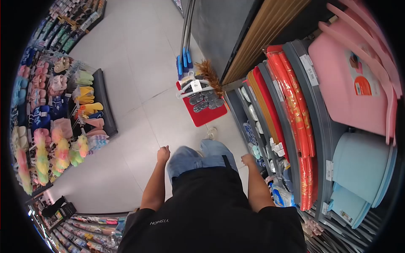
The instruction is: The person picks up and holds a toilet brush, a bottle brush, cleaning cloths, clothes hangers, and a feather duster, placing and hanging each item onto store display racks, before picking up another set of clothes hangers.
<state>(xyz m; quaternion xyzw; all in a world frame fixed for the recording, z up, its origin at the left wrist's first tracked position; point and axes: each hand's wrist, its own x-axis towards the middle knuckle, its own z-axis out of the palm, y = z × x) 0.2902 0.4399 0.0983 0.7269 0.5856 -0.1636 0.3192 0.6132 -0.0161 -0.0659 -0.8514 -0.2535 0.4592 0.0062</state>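
My left hand [163,154] hangs beside my left leg over the floor, its fingers curled into a loose fist with nothing seen in it. On the other side my right hand [248,160] is also curled at my hip, close to the lower shelves, and no object shows in it. Neither hand appears to touch any goods. Ahead of my feet a flat red panel [214,119] stands out against the floor, with white hangers [184,89], several dark grey oval pieces [206,101] and a brown feather duster [209,76] at it.
Blue-headed long-handled tools [184,59] lean farther ahead. At right, shelves hold red packages [291,97], a pink plastic tub [346,92] and light blue tubs [360,164]. Slippers [86,95] hang on a rack at left. A grey tiled floor [122,168] runs between.
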